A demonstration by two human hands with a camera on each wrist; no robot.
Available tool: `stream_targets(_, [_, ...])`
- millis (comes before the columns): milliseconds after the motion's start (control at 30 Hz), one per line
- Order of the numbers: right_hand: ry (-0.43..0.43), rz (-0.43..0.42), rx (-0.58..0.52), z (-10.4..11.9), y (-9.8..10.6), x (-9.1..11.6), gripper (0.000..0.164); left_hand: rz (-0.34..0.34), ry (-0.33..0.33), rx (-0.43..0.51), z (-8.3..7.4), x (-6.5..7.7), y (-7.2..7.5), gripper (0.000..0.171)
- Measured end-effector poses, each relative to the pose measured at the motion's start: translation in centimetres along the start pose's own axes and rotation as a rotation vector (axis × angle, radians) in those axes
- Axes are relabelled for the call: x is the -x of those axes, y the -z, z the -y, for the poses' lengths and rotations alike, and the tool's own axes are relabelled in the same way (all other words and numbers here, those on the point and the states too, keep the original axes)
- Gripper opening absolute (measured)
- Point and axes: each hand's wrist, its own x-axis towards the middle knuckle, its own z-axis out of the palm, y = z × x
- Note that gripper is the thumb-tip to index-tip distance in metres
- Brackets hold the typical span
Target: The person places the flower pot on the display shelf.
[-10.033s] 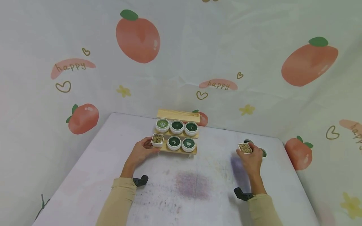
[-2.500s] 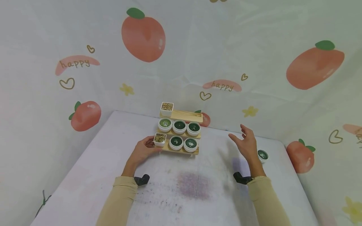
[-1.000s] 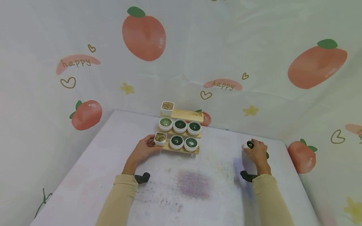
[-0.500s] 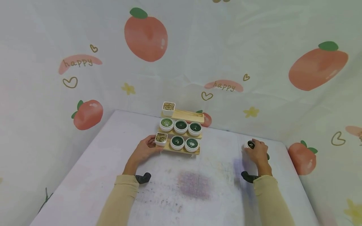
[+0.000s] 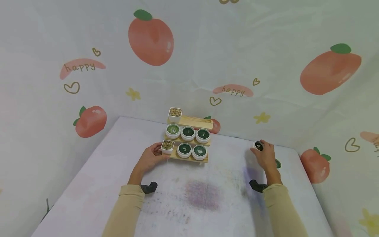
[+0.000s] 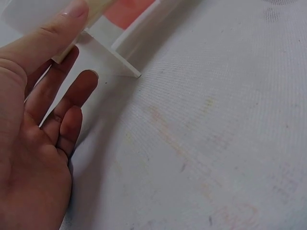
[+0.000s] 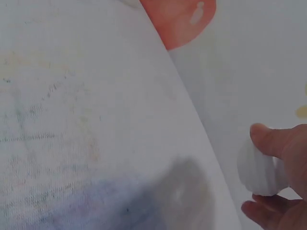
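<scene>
A three-tier wooden stand point(image 5: 196, 122) stands at the back of the table. My left hand point(image 5: 149, 158) holds the left end of its lowest shelf, beside a square white pot point(image 5: 167, 146) with a grainy brown-yellow top. In the left wrist view, the thumb and a finger pinch the wooden shelf point(image 6: 99, 6) above a white leg point(image 6: 108, 55). At the right, my right hand point(image 5: 265, 157) grips a round white pot point(image 5: 258, 145) with a dark green top, raised off the table. The right wrist view shows that pot's ribbed side between thumb and fingers.
Several round green-topped pots point(image 5: 188, 132) fill the middle shelf and share the lowest one. Another square pot point(image 5: 175, 114) sits at the left of the top shelf. Partly behind my right wrist, a green-topped pot point(image 5: 278, 163) is on the table point(image 5: 225, 204). A printed cloth wall point(image 5: 189, 59) surrounds the table.
Earlier my right hand held a square pot, which now sits on the top shelf. It has since gripped a round pot and lifted it slightly. My left hand stays at the stand.
</scene>
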Motion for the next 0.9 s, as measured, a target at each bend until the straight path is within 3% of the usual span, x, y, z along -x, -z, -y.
stream_targets(233, [0.095, -0.052, -0.035, 1.2, -0.6, 0.0, 0.073, -0.027, -0.007, 0.019, 1.0, -0.4, -0.1, 0.077])
stream_targets(400, [0.146, -0.075, -0.137, 2.3, -0.9, 0.3, 0.073, -0.034, -0.005, 0.025, 1.1, -0.5, 0.0, 0.077])
stream_targets(733, [0.120, -0.040, -0.351, 5.2, -0.5, 1.2, 0.074, -0.027, 0.007, 0.041, 1.0, -0.5, -0.2, 0.078])
stream_targets(900, [0.096, -0.016, -0.403, 6.4, -0.8, 1.2, 0.076, -0.029, 0.012, 0.030, 1.0, -0.5, -0.2, 0.077])
